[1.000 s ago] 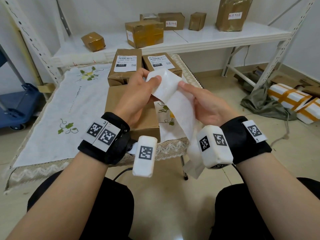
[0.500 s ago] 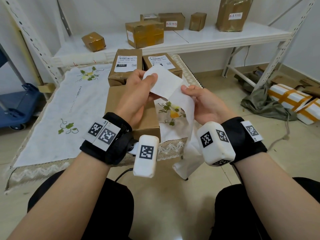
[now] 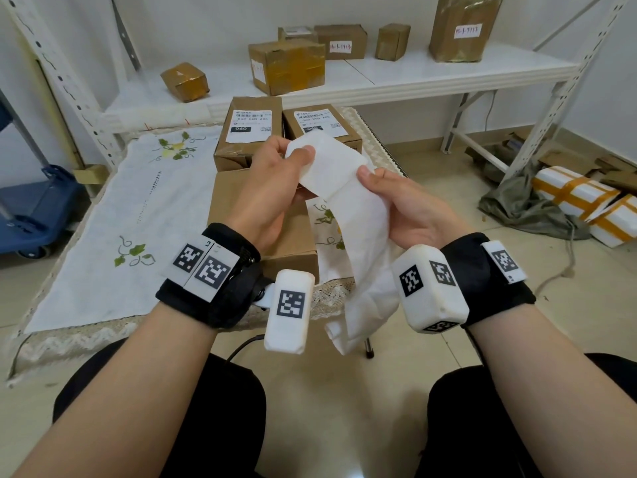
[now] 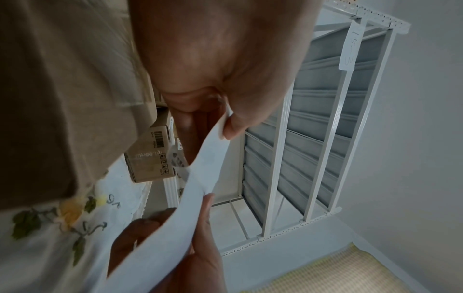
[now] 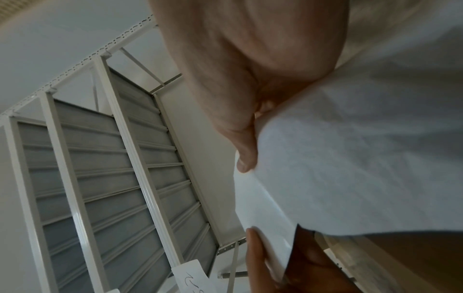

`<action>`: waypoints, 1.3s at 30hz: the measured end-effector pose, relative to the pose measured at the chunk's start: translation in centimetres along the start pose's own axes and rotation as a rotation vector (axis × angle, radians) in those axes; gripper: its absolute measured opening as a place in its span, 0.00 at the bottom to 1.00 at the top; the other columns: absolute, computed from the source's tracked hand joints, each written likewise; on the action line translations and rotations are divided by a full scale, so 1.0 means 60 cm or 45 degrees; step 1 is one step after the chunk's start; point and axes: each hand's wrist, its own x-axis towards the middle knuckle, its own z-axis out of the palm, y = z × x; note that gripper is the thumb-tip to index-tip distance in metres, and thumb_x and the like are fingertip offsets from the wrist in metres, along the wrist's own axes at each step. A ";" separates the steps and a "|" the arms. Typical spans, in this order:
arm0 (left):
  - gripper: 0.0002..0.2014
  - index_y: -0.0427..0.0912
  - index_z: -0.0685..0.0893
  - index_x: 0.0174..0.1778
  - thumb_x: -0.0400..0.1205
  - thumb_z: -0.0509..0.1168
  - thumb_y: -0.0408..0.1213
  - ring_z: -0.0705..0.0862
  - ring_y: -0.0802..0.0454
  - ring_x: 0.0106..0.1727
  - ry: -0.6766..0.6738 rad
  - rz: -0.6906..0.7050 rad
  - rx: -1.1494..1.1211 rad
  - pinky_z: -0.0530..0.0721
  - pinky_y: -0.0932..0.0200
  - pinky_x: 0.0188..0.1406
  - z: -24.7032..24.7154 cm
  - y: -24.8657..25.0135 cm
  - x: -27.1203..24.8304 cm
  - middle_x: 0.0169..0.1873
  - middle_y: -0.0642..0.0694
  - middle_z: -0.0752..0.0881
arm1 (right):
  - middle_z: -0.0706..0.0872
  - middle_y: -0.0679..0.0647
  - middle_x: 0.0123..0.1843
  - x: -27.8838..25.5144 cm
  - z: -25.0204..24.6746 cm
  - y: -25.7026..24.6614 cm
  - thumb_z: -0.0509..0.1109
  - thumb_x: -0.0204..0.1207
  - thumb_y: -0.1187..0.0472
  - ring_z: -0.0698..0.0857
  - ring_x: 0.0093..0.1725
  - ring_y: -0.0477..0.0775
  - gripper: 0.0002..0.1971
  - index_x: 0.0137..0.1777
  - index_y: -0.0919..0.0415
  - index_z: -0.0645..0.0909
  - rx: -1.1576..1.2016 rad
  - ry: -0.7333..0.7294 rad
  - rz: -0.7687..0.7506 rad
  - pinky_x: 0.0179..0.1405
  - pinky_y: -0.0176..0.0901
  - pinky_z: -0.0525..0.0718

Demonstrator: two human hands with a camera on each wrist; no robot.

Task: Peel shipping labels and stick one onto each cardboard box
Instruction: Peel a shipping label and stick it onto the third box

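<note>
White label paper [image 3: 331, 167] is held up between both hands above the near edge of the table [image 3: 103, 236]: the left hand [image 3: 272, 191] pinches its upper end between thumb and fingers, while the right hand [image 3: 410, 208] grips the long backing strip [image 3: 365, 243] lower down, thumb on top, so that the strip's free end hangs crumpled between the wrists. Just under the hands a plain cardboard box [image 3: 238, 198] with no label visible on its top rests on the embroidered cloth [image 3: 144, 205]. Behind it stand two smaller boxes side by side and touching, the left labelled box [image 3: 248, 132] and the right labelled box [image 3: 320, 124], each with a printed label on top. More taped parcels [image 3: 286, 65] sit on the white shelf [image 3: 431, 74] beyond. White parcels with orange tape [image 3: 582, 198] lie on the floor at right.
</note>
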 end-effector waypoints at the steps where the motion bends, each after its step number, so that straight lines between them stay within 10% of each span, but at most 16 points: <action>1: 0.04 0.42 0.76 0.59 0.90 0.62 0.36 0.89 0.52 0.54 0.010 0.000 -0.018 0.92 0.54 0.51 -0.001 0.000 0.000 0.52 0.48 0.89 | 0.88 0.62 0.59 0.001 0.001 -0.001 0.75 0.81 0.56 0.85 0.61 0.59 0.09 0.49 0.58 0.78 0.022 -0.005 0.001 0.67 0.54 0.86; 4: 0.05 0.41 0.76 0.60 0.90 0.62 0.36 0.89 0.53 0.54 0.032 -0.009 -0.053 0.93 0.56 0.50 -0.001 0.000 0.001 0.53 0.47 0.89 | 0.85 0.59 0.57 0.000 0.002 -0.002 0.76 0.80 0.55 0.85 0.60 0.57 0.12 0.45 0.54 0.74 0.073 0.002 0.009 0.68 0.54 0.85; 9: 0.06 0.40 0.75 0.62 0.91 0.61 0.35 0.88 0.56 0.53 0.067 -0.017 -0.064 0.92 0.60 0.46 0.005 0.000 -0.002 0.51 0.50 0.88 | 0.85 0.57 0.66 -0.009 0.006 -0.005 0.74 0.83 0.60 0.91 0.55 0.56 0.15 0.66 0.54 0.75 0.288 0.011 0.114 0.50 0.51 0.93; 16: 0.12 0.37 0.75 0.69 0.91 0.61 0.36 0.87 0.58 0.54 0.129 -0.036 -0.102 0.92 0.61 0.46 0.009 0.002 -0.007 0.50 0.52 0.86 | 0.80 0.61 0.68 -0.006 0.008 -0.003 0.77 0.78 0.60 0.85 0.65 0.61 0.19 0.67 0.55 0.76 0.312 0.041 0.173 0.66 0.67 0.82; 20: 0.12 0.37 0.75 0.70 0.91 0.61 0.35 0.87 0.58 0.52 0.145 -0.057 -0.154 0.92 0.62 0.44 0.010 0.003 -0.009 0.49 0.52 0.86 | 0.85 0.60 0.75 -0.006 0.006 -0.003 0.74 0.81 0.63 0.89 0.66 0.62 0.18 0.69 0.57 0.79 0.368 0.061 0.146 0.59 0.63 0.89; 25: 0.13 0.36 0.76 0.70 0.91 0.62 0.34 0.87 0.59 0.49 0.157 -0.072 -0.212 0.90 0.65 0.39 0.014 0.002 -0.009 0.47 0.52 0.86 | 0.93 0.61 0.57 -0.014 0.011 -0.007 0.70 0.83 0.67 0.95 0.48 0.61 0.14 0.68 0.62 0.79 0.434 0.069 0.077 0.43 0.53 0.94; 31: 0.14 0.35 0.75 0.71 0.91 0.61 0.34 0.88 0.57 0.49 0.167 -0.078 -0.241 0.92 0.62 0.42 0.016 0.000 -0.006 0.49 0.49 0.87 | 0.89 0.65 0.69 -0.014 0.014 -0.005 0.71 0.82 0.67 0.90 0.66 0.64 0.27 0.81 0.70 0.75 0.376 0.140 0.044 0.63 0.58 0.89; 39: 0.10 0.38 0.76 0.66 0.91 0.62 0.36 0.90 0.58 0.49 0.171 -0.006 -0.142 0.92 0.61 0.43 0.010 -0.001 -0.004 0.50 0.51 0.87 | 0.90 0.63 0.67 -0.017 0.022 -0.006 0.77 0.80 0.57 0.90 0.66 0.60 0.27 0.77 0.66 0.79 0.082 0.086 0.022 0.60 0.52 0.91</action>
